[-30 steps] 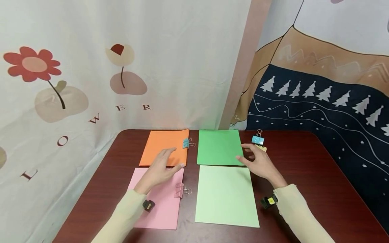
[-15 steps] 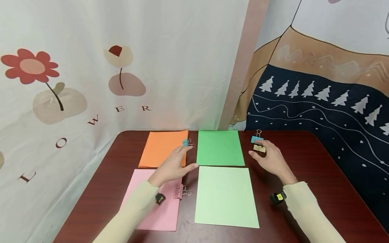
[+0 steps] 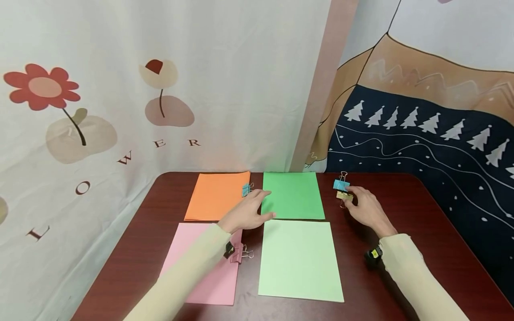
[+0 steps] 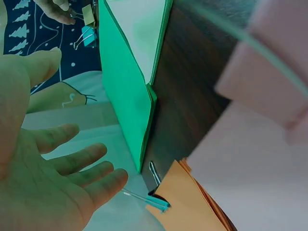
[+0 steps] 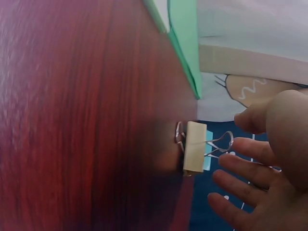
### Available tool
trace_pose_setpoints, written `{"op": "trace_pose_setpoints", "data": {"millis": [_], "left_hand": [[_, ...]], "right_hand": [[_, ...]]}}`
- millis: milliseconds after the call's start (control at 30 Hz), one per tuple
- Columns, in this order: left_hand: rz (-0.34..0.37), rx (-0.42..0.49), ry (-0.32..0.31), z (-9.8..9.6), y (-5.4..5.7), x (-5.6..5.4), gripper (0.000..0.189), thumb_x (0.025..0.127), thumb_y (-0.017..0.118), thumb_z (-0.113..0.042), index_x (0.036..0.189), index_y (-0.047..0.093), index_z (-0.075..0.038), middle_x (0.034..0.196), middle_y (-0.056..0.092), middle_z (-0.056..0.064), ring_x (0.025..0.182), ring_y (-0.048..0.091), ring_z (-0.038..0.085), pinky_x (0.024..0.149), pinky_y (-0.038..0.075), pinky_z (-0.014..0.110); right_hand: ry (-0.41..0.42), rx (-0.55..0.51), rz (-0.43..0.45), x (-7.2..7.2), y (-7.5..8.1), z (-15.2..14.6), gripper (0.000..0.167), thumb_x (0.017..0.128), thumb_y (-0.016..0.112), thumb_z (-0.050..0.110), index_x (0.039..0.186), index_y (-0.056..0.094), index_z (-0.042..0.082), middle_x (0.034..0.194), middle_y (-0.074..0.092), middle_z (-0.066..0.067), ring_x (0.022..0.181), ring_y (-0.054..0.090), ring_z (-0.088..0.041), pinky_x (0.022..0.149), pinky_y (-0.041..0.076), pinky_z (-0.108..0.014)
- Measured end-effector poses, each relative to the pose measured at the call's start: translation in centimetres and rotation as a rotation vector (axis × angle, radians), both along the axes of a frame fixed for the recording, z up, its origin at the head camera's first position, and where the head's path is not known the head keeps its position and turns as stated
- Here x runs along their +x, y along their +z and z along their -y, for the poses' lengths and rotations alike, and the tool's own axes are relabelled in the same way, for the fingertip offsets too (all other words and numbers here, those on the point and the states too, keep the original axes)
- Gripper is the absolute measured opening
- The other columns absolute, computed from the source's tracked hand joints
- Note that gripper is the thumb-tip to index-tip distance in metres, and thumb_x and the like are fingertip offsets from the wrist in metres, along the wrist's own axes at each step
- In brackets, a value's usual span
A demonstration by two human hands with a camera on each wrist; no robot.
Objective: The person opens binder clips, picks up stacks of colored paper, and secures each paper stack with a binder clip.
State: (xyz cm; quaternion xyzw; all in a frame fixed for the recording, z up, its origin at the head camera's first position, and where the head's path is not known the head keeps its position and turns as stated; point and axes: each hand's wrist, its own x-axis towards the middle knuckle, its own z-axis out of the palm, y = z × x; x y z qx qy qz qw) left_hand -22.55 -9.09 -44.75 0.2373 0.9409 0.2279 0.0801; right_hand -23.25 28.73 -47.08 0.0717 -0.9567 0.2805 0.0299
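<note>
My right hand reaches to the yellow binder clip at the table's right rear. In the right wrist view its thumb and fingers are spread, the index fingertip close to the clip's wire handle; whether they touch is unclear. Just behind stands a blue binder clip. Over the gap between the orange and green stacks hovers my left hand, fingers extended, holding nothing. The dark green paper stack lies beside it, with the light green stack in front.
A blue binder clip grips the right edge of the orange paper stack. On the pink paper stack sits a pink binder clip. Printed curtains hang behind the dark red table.
My right hand has moved right from the dark green stack's edge to the yellow clip. The left hand has shifted right, from above the orange and pink stacks toward the dark green one.
</note>
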Motion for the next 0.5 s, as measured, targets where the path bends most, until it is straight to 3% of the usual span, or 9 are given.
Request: {"op": "trace_pose_setpoints", "data": {"millis": [167, 500], "left_hand": [[0.032, -0.058, 0.024, -1.3, -0.3, -1.3, 0.077, 0.099, 0.062, -0.052, 0.161, 0.032, -0.016, 0.166, 0.030, 0.012, 0.155, 0.029, 0.031, 0.121, 0.036, 0.054], [0.082, -0.154, 0.009, -2.8, -1.6, -3.9, 0.083, 0.099, 0.061, -0.051, 0.164, 0.023, -0.015, 0.172, 0.014, 0.013, 0.161, 0.007, 0.032, 0.124, 0.029, 0.058]], "right_hand": [[0.014, 0.034, -0.004, -0.6, -0.2, -0.2, 0.049, 0.103, 0.055, 0.016, 0.146, 0.048, -0.006, 0.151, 0.045, -0.032, 0.134, 0.045, -0.051, 0.111, 0.038, -0.069], [0.049, 0.080, -0.028, -1.3, -0.5, -0.1, 0.046, 0.104, 0.049, 0.011, 0.145, 0.050, -0.009, 0.148, 0.048, -0.034, 0.130, 0.051, -0.050, 0.109, 0.042, -0.066]]}}
